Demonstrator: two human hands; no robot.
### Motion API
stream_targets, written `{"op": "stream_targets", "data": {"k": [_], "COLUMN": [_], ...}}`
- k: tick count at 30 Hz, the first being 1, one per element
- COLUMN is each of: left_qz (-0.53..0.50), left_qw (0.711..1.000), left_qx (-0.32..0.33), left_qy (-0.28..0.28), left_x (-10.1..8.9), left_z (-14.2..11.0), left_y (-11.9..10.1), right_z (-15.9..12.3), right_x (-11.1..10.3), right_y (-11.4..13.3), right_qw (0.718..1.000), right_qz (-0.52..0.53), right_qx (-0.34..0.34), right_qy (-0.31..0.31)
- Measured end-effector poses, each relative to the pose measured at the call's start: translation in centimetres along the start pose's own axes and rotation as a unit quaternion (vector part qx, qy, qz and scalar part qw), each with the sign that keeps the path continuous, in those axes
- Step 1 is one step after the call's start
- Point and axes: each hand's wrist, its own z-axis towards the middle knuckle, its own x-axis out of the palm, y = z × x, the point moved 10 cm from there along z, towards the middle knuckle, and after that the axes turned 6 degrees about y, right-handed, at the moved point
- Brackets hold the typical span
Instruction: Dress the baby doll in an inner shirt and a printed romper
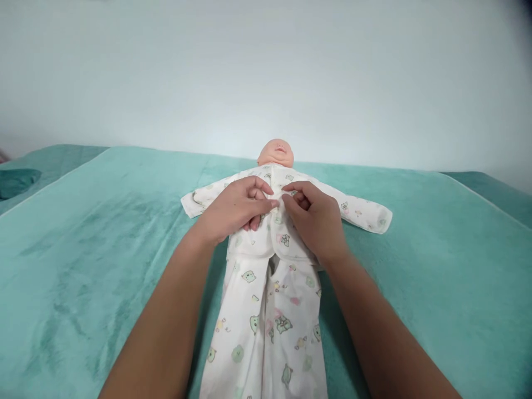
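Observation:
A baby doll [276, 151] lies on its back with its head away from me. It wears a white long-sleeved baby shirt [249, 244] with small printed animals, and matching baby pants [249, 332]. At the chest, my left hand [247, 204] pinches the shirt's front edge between thumb and fingers. Just across the front opening, my right hand [310, 208] pinches the other edge, its fingertips close to the left ones. Whatever fastener lies between the fingertips is too small to make out. The shirt's lower front edges meet above the pants.
A green plush cloth [103, 266] covers the surface under the doll, with slight wrinkles on the left. Behind it rises a pale wall [266, 72]. A darker green fabric bundle [19, 183] lies at the far left edge.

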Motion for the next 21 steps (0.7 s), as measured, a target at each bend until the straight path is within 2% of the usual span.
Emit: {"op": "stream_targets", "data": {"k": [2, 4, 8, 11, 14, 18, 21], "left_qz": [0.03, 0.049, 0.089, 0.151, 0.192, 0.198, 0.164], "left_qw": [0.998, 0.996, 0.994, 0.985, 0.979, 0.978, 0.985], "left_qx": [0.024, 0.045, 0.052, 0.055, 0.056, 0.062, 0.055], "left_qy": [-0.04, -0.054, 0.022, 0.056, 0.038, 0.004, 0.008], "left_x": [-0.5, -0.8, 0.0, 0.4, 0.4, 0.2, 0.2], "left_z": [0.1, 0.1, 0.2, 0.0, 0.0, 0.0, -0.1], "left_y": [-0.3, -0.5, -0.6, -0.9, -1.1, -1.4, -1.2], "right_z": [0.1, 0.2, 0.4, 0.7, 1.0, 1.4, 1.7], "right_x": [-0.3, -0.5, -0.3, 0.3, 1.4, 2.1, 2.1], "right_y": [-0.2, -0.1, 0.0, -1.4, -2.8, -3.8, -4.7], "right_qw": [0.999, 0.998, 0.995, 0.997, 0.992, 0.985, 0.984], "right_qz": [0.007, 0.009, 0.017, 0.068, 0.112, 0.139, 0.142], "right_qx": [-0.019, -0.049, -0.081, -0.017, 0.051, 0.082, 0.093], "right_qy": [-0.027, -0.048, -0.056, -0.025, 0.025, 0.061, 0.062]}}
